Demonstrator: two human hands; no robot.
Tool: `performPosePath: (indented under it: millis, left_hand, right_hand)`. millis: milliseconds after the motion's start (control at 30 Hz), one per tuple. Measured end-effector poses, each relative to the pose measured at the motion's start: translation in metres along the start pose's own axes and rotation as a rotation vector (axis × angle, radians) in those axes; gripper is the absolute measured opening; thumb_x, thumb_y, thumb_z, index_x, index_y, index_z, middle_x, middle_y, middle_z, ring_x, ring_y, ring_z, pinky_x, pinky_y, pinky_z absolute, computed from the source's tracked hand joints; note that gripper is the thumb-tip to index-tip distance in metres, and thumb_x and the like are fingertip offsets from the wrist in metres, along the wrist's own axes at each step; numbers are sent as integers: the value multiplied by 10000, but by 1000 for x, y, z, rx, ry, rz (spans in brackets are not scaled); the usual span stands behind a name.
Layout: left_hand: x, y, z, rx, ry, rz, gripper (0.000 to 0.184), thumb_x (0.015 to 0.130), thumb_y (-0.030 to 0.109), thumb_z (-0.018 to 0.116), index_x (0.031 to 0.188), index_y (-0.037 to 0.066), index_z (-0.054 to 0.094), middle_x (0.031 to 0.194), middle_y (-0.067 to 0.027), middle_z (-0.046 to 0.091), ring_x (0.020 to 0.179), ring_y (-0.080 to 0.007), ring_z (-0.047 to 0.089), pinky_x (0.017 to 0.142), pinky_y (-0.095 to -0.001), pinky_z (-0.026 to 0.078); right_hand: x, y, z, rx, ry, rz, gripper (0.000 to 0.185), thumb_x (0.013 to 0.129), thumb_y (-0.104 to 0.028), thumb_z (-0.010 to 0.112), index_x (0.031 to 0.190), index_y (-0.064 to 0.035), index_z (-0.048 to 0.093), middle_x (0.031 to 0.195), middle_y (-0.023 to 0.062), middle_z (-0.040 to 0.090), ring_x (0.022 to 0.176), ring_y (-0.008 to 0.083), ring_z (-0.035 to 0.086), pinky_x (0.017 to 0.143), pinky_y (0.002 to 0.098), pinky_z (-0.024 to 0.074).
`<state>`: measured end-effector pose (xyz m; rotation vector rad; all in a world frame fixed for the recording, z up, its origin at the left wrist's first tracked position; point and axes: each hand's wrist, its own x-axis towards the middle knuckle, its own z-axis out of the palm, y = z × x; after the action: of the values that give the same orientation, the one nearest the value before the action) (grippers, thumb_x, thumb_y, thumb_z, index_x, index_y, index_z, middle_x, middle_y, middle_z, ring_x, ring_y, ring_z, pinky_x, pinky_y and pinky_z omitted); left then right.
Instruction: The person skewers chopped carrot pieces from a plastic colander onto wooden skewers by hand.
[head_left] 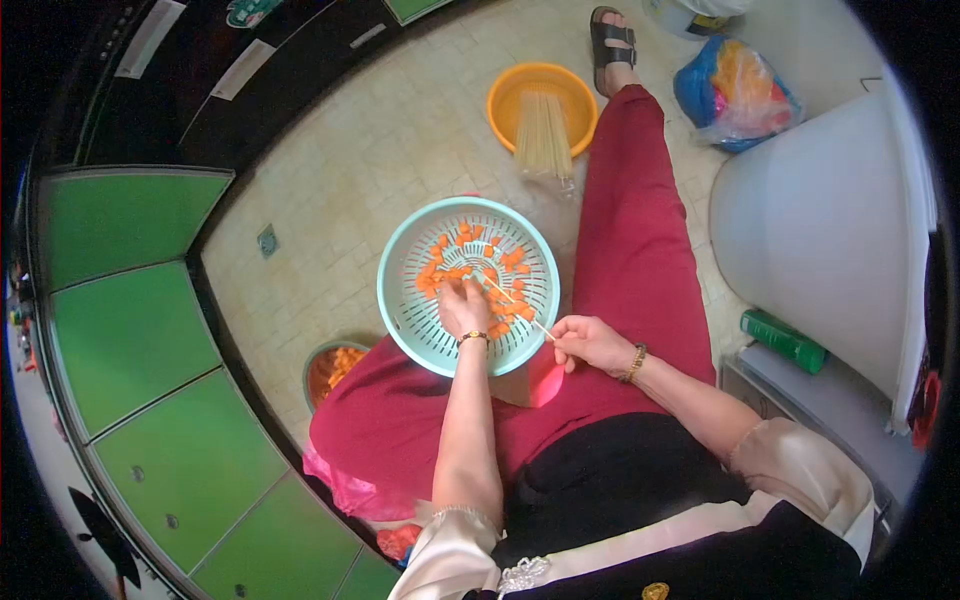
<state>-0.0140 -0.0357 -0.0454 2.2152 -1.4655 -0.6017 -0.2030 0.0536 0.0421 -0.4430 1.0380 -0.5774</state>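
Note:
A pale turquoise colander (392, 300) rests across my lap with chunks of orange carrot (513, 258) scattered inside it. My left hand (465, 310) reaches into the colander, its fingertips drawn together at a carrot piece among the others; the fingers partly hide it. At the colander's near right rim, my right hand (592, 344) pinches the end of a thin wooden skewer (543, 330). The skewer slants over the colander toward my left fingertips, passing by carrot pieces. Whether any of them are threaded on it, I cannot tell.
On the tiled floor ahead, an orange basin (497, 108) holds a bundle of skewers (542, 135) in clear plastic. A bowl of orange chunks (338, 368) stands beside my left knee. Green cabinets (135, 315) line the left; a white bin (820, 220) and a green canister (784, 341) are on the right.

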Motion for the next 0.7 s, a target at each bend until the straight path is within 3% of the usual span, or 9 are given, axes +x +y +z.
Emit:
performPosePath:
  millis: [100, 267, 400, 533, 633, 700]
  left_hand:
    - [7, -3, 1, 166, 3, 118, 220, 685, 243, 590, 715, 29, 548, 657, -137, 577, 620, -303, 559, 580, -389, 433]
    - [6, 9, -9, 123, -43, 50, 170, 715, 176, 532, 751, 10, 543, 753, -169, 562, 712, -321, 537, 641, -401, 416]
    - [16, 18, -15, 53, 172, 248, 197, 699, 68, 485, 870, -28, 508, 853, -200, 515, 810, -343, 482, 717, -399, 385]
    - [29, 19, -21, 43, 279, 359, 193, 680, 47, 485, 860, -9, 529, 824, -182, 522, 787, -334, 486, 700, -403, 389]
    - [33, 46, -22, 80, 82, 545, 179, 681, 66, 502, 847, 16, 548, 819, -175, 523, 793, -331, 488, 701, -402, 395]
    - [40, 51, -4, 70, 48, 533, 157, 679, 97, 530, 819, 30, 555, 801, -171, 519, 790, -326, 493, 686, -406, 399]
  right_hand:
    - [2, -1, 0, 11, 9, 14, 71, 817, -112, 461, 814, -41, 462, 648, 36, 548, 492, 87, 503, 456, 195, 400]
    - [2, -7, 3, 11, 68, 58, 106, 824, -137, 468, 813, -32, 463, 640, 47, 547, 484, 94, 503, 449, 198, 399]
    - [-2, -1, 2, 0, 86, 21, 106, 826, -133, 476, 813, -28, 466, 629, 44, 549, 488, 90, 509, 454, 195, 409]
    - [-7, -6, 7, 0, 88, 11, 100, 826, -125, 469, 815, -26, 467, 620, 51, 548, 483, 96, 506, 445, 202, 405]
    - [-10, -3, 8, 3, 79, -15, 97, 827, -118, 465, 823, -21, 461, 624, 54, 547, 482, 98, 506, 447, 204, 411]
    - [-14, -5, 9, 39, 114, -9, 98, 827, -116, 463, 828, -19, 455, 627, 57, 547, 484, 100, 508, 446, 204, 414]
